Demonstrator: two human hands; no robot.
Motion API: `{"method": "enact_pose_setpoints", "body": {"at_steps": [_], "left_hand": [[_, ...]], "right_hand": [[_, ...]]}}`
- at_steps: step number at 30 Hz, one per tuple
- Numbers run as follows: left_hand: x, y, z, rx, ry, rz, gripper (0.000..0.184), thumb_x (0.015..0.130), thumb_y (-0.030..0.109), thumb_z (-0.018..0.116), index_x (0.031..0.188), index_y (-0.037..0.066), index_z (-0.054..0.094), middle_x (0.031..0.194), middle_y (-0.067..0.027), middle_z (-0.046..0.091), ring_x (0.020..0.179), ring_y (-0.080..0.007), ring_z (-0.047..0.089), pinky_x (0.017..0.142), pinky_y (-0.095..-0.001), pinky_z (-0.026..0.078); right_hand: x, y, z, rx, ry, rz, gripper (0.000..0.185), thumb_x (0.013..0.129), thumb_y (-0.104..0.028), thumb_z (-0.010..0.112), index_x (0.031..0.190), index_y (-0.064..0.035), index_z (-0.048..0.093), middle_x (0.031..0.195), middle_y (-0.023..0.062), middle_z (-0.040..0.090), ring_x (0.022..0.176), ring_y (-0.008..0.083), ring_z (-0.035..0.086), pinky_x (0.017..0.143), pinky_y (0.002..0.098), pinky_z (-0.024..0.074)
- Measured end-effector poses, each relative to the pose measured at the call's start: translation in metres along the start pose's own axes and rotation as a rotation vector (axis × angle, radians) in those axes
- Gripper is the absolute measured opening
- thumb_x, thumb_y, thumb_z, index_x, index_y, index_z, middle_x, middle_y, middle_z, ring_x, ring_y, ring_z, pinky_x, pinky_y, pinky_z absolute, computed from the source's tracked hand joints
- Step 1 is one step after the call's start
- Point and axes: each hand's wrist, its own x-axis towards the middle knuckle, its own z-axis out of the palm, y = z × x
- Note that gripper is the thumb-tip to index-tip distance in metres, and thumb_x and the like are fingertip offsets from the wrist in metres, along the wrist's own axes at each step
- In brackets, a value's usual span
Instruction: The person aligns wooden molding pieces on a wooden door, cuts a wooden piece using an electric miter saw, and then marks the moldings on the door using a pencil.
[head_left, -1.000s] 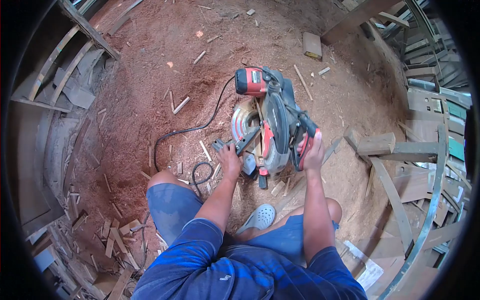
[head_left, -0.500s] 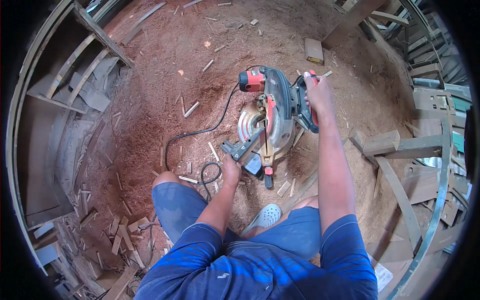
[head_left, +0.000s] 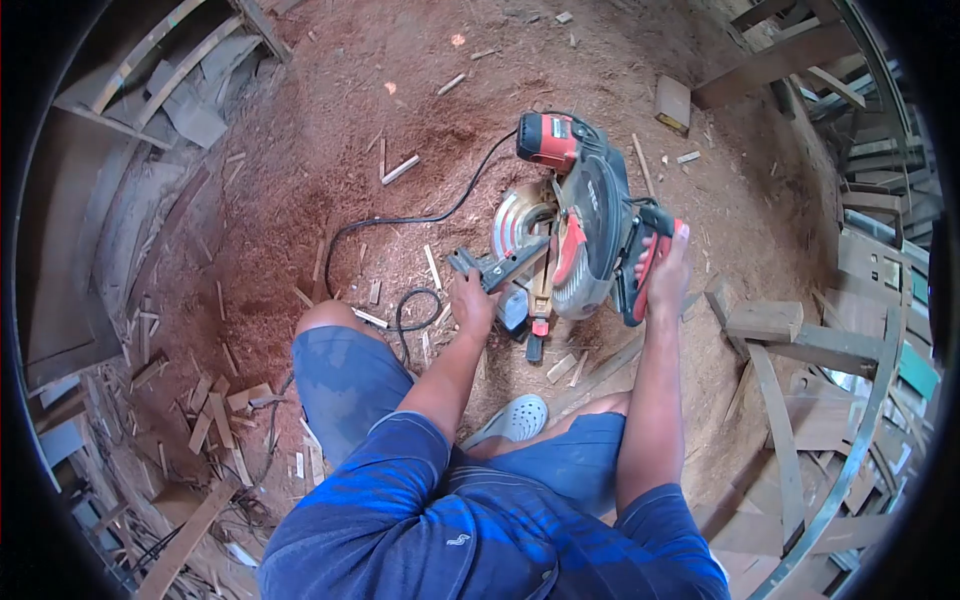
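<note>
A red and black miter saw (head_left: pixel 590 225) stands on the dusty ground in front of me, its clear blade guard facing me. My right hand (head_left: pixel 666 274) is wrapped round the red and black saw handle (head_left: pixel 645 262), at the saw's right side. On the left, my left hand (head_left: pixel 473 298) lies at the end of the dark fence (head_left: pixel 515 264), its fingers bent against it; whether it also holds a small workpiece I cannot make out. Below the fence, the yellowish table arm ends in a red and black knob (head_left: pixel 538 340).
A black cord (head_left: pixel 400 218) runs left from the saw and loops near my left knee. Wood offcuts (head_left: pixel 215 410) lie at the lower left. A wooden block (head_left: pixel 673 103) sits beyond the saw. Timber frames (head_left: pixel 830 345) stand at the right.
Between the two earlier frames the saw head and handle swung up and away; now they are back down nearer me, with my right hand still on the handle. My left hand stays by the fence.
</note>
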Motion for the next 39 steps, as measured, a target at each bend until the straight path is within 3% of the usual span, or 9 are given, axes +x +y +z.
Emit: {"method": "enact_pose_setpoints", "body": {"at_steps": [8,11,15,18,19,25,28,39], "left_hand": [[-0.001,-0.002,0.013,-0.033,0.081,-0.024,0.059,0.069,0.041,0.1,0.11,0.008,0.072,0.112,-0.017,0.065,0.111,-0.0405,0.065,0.095,-0.0539,0.052],[-0.001,-0.006,0.017,0.025,0.114,0.025,0.057,0.068,0.04,0.1,0.11,0.011,0.075,0.113,-0.0142,0.067,0.113,-0.0379,0.064,0.098,-0.0535,0.049],[-0.001,-0.005,0.019,0.028,0.137,0.016,0.053,0.068,0.041,0.099,0.108,0.014,0.076,0.113,-0.0109,0.066,0.117,-0.0349,0.061,0.103,-0.0534,0.044],[-0.002,-0.005,0.019,0.026,0.12,0.002,0.054,0.068,0.042,0.098,0.109,0.014,0.076,0.115,-0.0103,0.065,0.116,-0.035,0.06,0.104,-0.0533,0.042],[-0.002,-0.004,0.018,0.026,0.123,-0.006,0.055,0.068,0.041,0.099,0.11,0.014,0.076,0.116,-0.0095,0.065,0.117,-0.0348,0.058,0.105,-0.0533,0.041],[-0.004,0.005,0.015,0.014,0.123,-0.069,0.055,0.067,0.038,0.1,0.11,0.014,0.076,0.118,-0.0083,0.064,0.119,-0.0339,0.057,0.106,-0.0529,0.04],[-0.003,0.008,0.014,0.023,0.113,-0.095,0.054,0.068,0.037,0.1,0.11,0.014,0.076,0.118,-0.0075,0.065,0.119,-0.0336,0.057,0.106,-0.0526,0.04],[-0.004,0.007,0.014,0.034,0.059,-0.113,0.058,0.067,0.034,0.1,0.115,0.014,0.076,0.12,-0.0065,0.068,0.12,-0.0329,0.058,0.106,-0.052,0.038]], "right_hand": [[-0.027,0.067,-0.013,0.197,0.008,-0.051,0.076,0.111,-0.071,0.041,0.1,-0.0013,0.067,0.077,0.0048,0.063,0.063,0.0163,0.064,0.06,0.0315,0.0558],[-0.024,0.082,-0.02,0.276,-0.052,-0.042,0.063,0.113,-0.064,0.043,0.11,-0.0033,0.061,0.087,0.0068,0.062,0.074,0.0165,0.063,0.063,0.032,0.0558],[-0.033,0.095,-0.016,0.27,-0.027,-0.132,0.066,0.114,-0.065,0.038,0.108,-0.0042,0.061,0.086,0.0055,0.06,0.072,0.016,0.06,0.065,0.0312,0.0544],[-0.028,0.114,-0.021,0.351,-0.066,-0.085,0.066,0.114,-0.065,0.036,0.108,-0.0046,0.06,0.088,0.0053,0.06,0.072,0.0167,0.059,0.066,0.0318,0.0537],[-0.03,0.114,-0.024,0.299,-0.082,-0.074,0.068,0.112,-0.07,0.039,0.108,-0.0054,0.06,0.093,0.0047,0.06,0.08,0.0169,0.06,0.069,0.0328,0.0524],[-0.028,0.117,-0.026,0.275,-0.078,-0.087,0.07,0.11,-0.074,0.038,0.108,-0.0072,0.06,0.095,0.0038,0.06,0.082,0.017,0.059,0.071,0.0336,0.0517],[-0.029,0.123,-0.024,0.285,-0.035,-0.116,0.067,0.113,-0.068,0.037,0.113,-0.005,0.058,0.095,0.0057,0.059,0.081,0.0175,0.06,0.069,0.0329,0.0519],[-0.038,0.189,-0.024,0.361,-0.036,-0.141,0.07,0.112,-0.07,0.037,0.112,-0.0028,0.058,0.096,0.0075,0.061,0.08,0.0197,0.061,0.073,0.0359,0.0556]]}}
